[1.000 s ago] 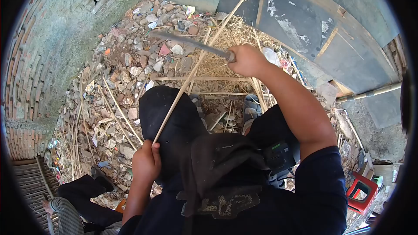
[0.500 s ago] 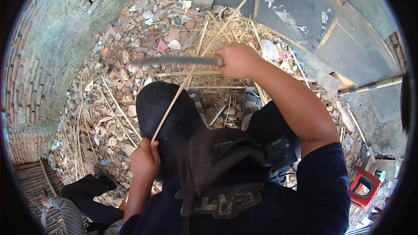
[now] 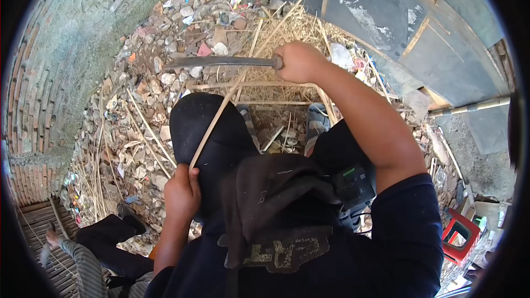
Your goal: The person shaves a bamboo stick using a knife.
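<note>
My left hand point(image 3: 182, 190) is closed on the near end of a long thin bamboo strip point(image 3: 220, 111), which slants up and away across my dark-clothed left knee. My right hand point(image 3: 298, 62) grips the handle of a long machete point(image 3: 221, 62). Its blade points left and lies over the far part of the strip; whether they touch I cannot tell. Beyond my feet, more strips lie crossed on the ground beside a heap of pale shavings point(image 3: 303, 30).
Rubble and litter point(image 3: 143, 85) cover the ground. At the lower left a co-worker's striped sleeve point(image 3: 83, 265) and dark trousers show. A red plastic crate point(image 3: 459, 237) stands at the lower right. A brick wall point(image 3: 33, 88) rises left, dark panels point(image 3: 375, 22) ahead.
The machete has swung from a slant to nearly level, dipping toward me, then moving slightly away with my right hand. My left hand keeps its hold on the strip.
</note>
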Tool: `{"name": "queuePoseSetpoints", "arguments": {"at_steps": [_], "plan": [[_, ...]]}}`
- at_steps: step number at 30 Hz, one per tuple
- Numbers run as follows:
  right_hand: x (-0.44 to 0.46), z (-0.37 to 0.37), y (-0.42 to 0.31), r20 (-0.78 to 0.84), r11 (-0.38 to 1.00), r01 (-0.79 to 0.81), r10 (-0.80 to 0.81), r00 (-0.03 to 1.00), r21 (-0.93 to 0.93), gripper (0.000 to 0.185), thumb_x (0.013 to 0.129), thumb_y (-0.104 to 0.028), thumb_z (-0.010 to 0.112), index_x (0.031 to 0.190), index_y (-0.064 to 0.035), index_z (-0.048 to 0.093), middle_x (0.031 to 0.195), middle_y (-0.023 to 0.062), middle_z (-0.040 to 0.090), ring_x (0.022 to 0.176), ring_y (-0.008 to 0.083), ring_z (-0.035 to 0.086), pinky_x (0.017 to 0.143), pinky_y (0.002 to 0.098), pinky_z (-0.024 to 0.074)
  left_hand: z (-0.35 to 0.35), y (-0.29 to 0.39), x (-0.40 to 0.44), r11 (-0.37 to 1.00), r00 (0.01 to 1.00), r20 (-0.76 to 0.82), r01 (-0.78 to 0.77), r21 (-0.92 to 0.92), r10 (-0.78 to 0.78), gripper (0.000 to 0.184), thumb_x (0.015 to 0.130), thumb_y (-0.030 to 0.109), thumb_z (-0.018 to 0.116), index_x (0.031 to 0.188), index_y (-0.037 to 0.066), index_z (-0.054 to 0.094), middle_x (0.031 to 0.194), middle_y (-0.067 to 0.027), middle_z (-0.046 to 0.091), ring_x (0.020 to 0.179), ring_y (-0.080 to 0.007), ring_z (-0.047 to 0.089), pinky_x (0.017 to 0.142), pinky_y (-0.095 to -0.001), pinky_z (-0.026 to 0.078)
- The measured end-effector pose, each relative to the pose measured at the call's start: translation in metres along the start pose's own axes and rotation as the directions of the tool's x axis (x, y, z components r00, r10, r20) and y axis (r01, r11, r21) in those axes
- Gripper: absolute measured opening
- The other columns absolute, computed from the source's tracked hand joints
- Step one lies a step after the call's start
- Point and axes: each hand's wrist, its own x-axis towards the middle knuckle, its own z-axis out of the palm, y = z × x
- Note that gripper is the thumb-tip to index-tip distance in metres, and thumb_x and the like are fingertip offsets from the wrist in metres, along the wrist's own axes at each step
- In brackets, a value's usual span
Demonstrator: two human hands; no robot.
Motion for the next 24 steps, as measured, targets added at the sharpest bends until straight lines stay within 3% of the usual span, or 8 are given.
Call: {"name": "queuePoseSetpoints", "arguments": {"at_steps": [3, 4, 7, 10, 14, 24], "plan": [[-0.005, -0.007, -0.007, -0.012, 1.000, -0.021, 0.021, 1.000, -0.002, 0.021, 0.077, -0.021, 0.068, 0.093, -0.0075, 0.071, 0.085, 0.0165, 0.072, 0.084, 0.0373, 0.071, 0.077, 0.0499, 0.0557, -0.007, 0.001, 0.004, 0.999, 0.999, 0.021, -0.026, -0.030, 0.026, 0.028, 0.106, 0.027, 0.052, 0.093, 0.002, 0.054, 0.071, -0.0284, 0.060, 0.069, -0.0524, 0.060, 0.059, -0.0580, 0.042], [-0.009, -0.014, -0.015, 0.048, 0.998, -0.059, 0.060, 0.997, -0.007, 0.027, 0.079, -0.022, 0.067, 0.103, -0.0107, 0.073, 0.095, 0.0150, 0.073, 0.095, 0.0333, 0.071, 0.083, 0.0486, 0.0561, -0.006, 0.000, 0.002, 0.999, 1.000, 0.006, -0.026, -0.020, 0.026, 0.029, 0.106, 0.027, 0.052, 0.093, 0.002, 0.054, 0.071, -0.0284, 0.060, 0.069, -0.0524, 0.060, 0.059, -0.0577, 0.042], [-0.019, -0.015, -0.030, 0.034, 0.988, -0.084, 0.089, 0.995, -0.128, 0.027, 0.081, -0.023, 0.066, 0.105, -0.0118, 0.073, 0.097, 0.0141, 0.073, 0.097, 0.0326, 0.071, 0.084, 0.0482, 0.0562, -0.003, -0.001, 0.001, 1.000, 1.000, -0.004, -0.024, 0.010, 0.025, 0.029, 0.106, 0.028, 0.052, 0.092, 0.002, 0.053, 0.071, -0.0281, 0.060, 0.069, -0.0523, 0.060, 0.059, -0.0570, 0.043], [-0.001, -0.015, -0.001, 0.142, 0.975, -0.219, 0.220, 0.965, -0.025, 0.028, 0.083, -0.024, 0.065, 0.107, -0.0126, 0.073, 0.100, 0.0129, 0.074, 0.099, 0.0319, 0.071, 0.086, 0.0475, 0.0564, 0.002, 0.002, -0.003, 0.999, 0.999, -0.040, -0.031, -0.012, 0.031, 0.029, 0.105, 0.027, 0.053, 0.092, 0.001, 0.053, 0.069, -0.0276, 0.060, 0.069, -0.0525, 0.060, 0.058, -0.0569, 0.043], [-0.008, -0.017, 0.004, 0.037, 0.988, -0.155, 0.156, 0.987, -0.013, 0.024, 0.083, -0.023, 0.066, 0.104, -0.0154, 0.074, 0.099, 0.0113, 0.074, 0.097, 0.0314, 0.072, 0.084, 0.0468, 0.0571, -0.006, 0.003, 0.002, 1.000, 1.000, 0.005, -0.022, 0.007, 0.022, 0.028, 0.105, 0.027, 0.054, 0.093, 0.002, 0.053, 0.069, -0.0274, 0.060, 0.068, -0.0524, 0.061, 0.058, -0.0572, 0.044], [-0.007, -0.013, 0.004, -0.024, 0.986, -0.162, 0.163, 0.986, 0.024, 0.019, 0.085, -0.024, 0.065, 0.099, -0.0144, 0.073, 0.095, 0.0117, 0.073, 0.093, 0.0309, 0.072, 0.083, 0.0465, 0.0570, -0.008, -0.002, 0.004, 0.997, 0.999, 0.027, -0.031, -0.070, 0.033, 0.029, 0.105, 0.026, 0.054, 0.088, 0.003, 0.052, 0.069, -0.0281, 0.061, 0.068, -0.0526, 0.061, 0.058, -0.0582, 0.043]]}}
